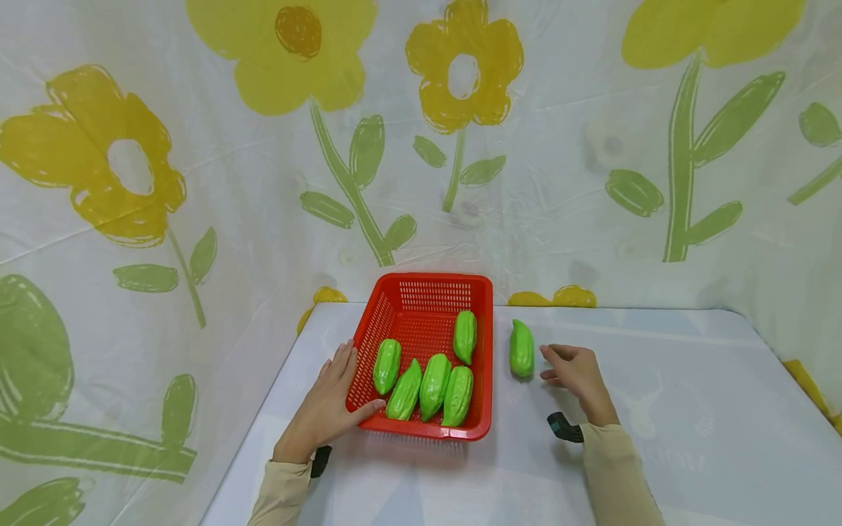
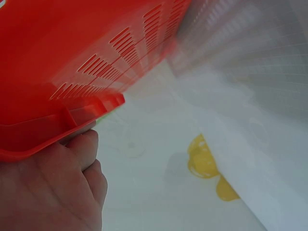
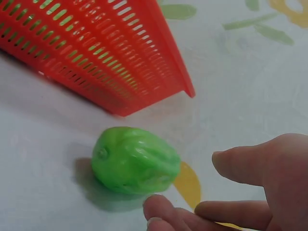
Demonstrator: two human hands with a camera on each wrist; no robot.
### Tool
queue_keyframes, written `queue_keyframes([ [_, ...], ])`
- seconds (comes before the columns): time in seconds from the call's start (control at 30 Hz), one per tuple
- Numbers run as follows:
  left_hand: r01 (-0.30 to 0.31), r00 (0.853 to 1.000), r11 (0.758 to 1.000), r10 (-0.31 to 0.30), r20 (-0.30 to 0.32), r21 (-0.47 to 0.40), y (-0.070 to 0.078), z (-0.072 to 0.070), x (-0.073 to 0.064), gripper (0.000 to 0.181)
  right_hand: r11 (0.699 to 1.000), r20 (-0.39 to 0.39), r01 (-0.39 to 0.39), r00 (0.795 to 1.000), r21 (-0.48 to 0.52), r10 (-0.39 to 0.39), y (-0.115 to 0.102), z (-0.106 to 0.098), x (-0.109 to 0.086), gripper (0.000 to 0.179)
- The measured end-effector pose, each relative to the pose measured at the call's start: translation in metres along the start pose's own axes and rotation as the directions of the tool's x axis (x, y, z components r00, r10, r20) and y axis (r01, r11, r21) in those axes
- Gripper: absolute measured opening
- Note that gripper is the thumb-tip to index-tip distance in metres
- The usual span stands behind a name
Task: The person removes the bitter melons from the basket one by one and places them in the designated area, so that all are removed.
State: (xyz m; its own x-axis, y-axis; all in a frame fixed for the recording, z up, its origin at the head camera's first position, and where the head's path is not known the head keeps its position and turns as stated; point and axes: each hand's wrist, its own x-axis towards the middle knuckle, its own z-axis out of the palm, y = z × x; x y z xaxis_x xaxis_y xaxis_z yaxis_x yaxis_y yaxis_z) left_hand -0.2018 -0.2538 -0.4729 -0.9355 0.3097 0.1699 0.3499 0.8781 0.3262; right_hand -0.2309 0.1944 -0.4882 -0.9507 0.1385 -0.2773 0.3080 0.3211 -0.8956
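Observation:
A red plastic basket (image 1: pixel 488 343) holds several bright green, ridged bitter melons (image 1: pixel 434 386), most of them lying toward its near end. My left hand (image 1: pixel 332 402) rests along the basket's left side near the front corner, fingers extended and thumb over the rim. From the left wrist, that hand (image 2: pixel 57 187) shows right against the basket's rim. One more bitter melon (image 1: pixel 522 349) lies on the table just right of the basket. Beside it is my right hand (image 1: pixel 579 376), holding nothing. In the right wrist view its thumb and fingers spread apart, with fingertips (image 3: pixel 159 208) close to the melon (image 3: pixel 134 161).
The basket stands on a white table (image 1: pixel 664 409) near its back edge. A white cloth (image 1: pixel 546 190) printed with yellow flowers hangs behind and at the sides. A small black device (image 1: pixel 564 427) is at the right wrist.

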Motion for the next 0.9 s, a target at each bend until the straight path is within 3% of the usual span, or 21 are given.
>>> queue_keyframes([
  [0.4,0.004,1.0,1.0,-0.004,0.011,-0.006,0.002,-0.002,0.0,0.111,0.998,-0.064,0.043,0.997,0.049,-0.04,-0.011,-0.018,-0.011,0.07],
  [0.7,0.001,1.0,1.0,-0.001,0.006,-0.007,0.003,-0.002,0.003,0.112,0.987,-0.066,0.151,0.987,0.063,-0.146,-0.034,-0.025,-0.025,0.07],
  [0.9,-0.003,1.0,1.0,0.002,-0.009,-0.012,0.002,-0.003,-0.001,0.111,0.966,-0.061,0.257,0.965,0.04,-0.254,-0.062,-0.024,-0.034,0.07],
])
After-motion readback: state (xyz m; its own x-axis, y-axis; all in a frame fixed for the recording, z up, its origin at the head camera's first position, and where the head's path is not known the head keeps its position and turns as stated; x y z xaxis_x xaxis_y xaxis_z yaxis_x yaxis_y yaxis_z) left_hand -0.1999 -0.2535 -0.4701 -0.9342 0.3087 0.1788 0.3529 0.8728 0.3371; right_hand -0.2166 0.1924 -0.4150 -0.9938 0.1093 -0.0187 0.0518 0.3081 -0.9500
